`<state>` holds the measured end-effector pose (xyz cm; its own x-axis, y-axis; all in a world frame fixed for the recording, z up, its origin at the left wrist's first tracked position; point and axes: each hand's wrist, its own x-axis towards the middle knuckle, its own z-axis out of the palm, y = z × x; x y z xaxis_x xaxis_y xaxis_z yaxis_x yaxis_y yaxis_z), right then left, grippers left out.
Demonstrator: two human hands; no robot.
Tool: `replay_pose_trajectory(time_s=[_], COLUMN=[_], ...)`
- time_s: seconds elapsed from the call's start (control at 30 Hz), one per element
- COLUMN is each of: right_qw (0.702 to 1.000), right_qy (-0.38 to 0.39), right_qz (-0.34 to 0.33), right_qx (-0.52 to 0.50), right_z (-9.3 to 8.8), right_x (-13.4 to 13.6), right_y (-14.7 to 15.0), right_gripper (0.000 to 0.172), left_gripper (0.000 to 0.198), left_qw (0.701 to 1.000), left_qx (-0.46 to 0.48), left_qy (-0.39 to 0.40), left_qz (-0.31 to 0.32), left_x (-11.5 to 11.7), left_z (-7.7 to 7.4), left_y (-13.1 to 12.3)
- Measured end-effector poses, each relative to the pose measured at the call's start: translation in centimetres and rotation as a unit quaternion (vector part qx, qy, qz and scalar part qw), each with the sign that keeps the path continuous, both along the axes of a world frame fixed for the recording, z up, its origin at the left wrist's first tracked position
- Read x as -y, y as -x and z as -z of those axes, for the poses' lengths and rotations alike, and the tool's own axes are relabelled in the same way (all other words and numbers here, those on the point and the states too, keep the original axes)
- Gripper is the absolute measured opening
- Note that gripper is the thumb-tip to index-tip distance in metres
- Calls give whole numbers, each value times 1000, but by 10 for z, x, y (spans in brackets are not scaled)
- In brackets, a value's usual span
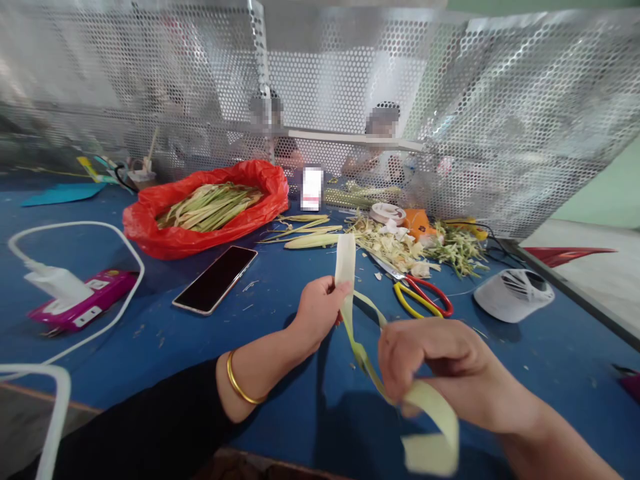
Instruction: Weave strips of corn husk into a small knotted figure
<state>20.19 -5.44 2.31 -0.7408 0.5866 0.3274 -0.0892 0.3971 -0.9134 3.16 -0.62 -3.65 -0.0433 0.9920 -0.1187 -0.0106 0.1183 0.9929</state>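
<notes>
A long pale green leaf strip runs between both hands over the blue table. My left hand, a gold bangle on its wrist, pinches the strip near its upright end. My right hand is closed round the strip lower down, and the free end curls out below it toward the table's near edge. Scissors with red and yellow handles lie just beyond my right hand.
A red plastic bag of leaf strips sits at the back left, a dark phone beside it. Leaf scraps, a tape roll, a white fan, a pink device and white cable lie around. A perforated metal screen stands behind, people beyond it.
</notes>
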Motion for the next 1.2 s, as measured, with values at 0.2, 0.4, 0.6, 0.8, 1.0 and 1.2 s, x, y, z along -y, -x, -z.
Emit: replay_pose_trajectory(time_s=[0.2, 0.4, 0.6, 0.8, 1.0, 1.2], right_qw=[980, 989, 939, 841, 861, 899], right_qy=[64, 126, 184, -49, -73, 145], right_qz=[-188, -43, 253, 376, 448, 412], right_qx=[-8, 65, 141, 386, 231, -30], right_z=[5, 10, 17, 41, 33, 34], right_x=[-2, -8, -35, -58, -51, -46], right_y=[-27, -48, -13, -20, -12, 1], right_gripper=[52, 59, 24, 11, 27, 37], left_gripper=[22, 24, 27, 26, 28, 25], left_qw=[999, 999, 1000, 1000, 999, 984], left_qx=[-43, -30, -7, 0, 20, 20], left_qy=[-1, 10, 5, 19, 24, 36], left_qz=[-6, -16, 1, 8, 43, 174], left_x=[-1, -3, -1, 2, 10, 23], left_z=[-3, -3, -1, -3, -10, -13], left_y=[2, 3, 3, 3, -1, -8])
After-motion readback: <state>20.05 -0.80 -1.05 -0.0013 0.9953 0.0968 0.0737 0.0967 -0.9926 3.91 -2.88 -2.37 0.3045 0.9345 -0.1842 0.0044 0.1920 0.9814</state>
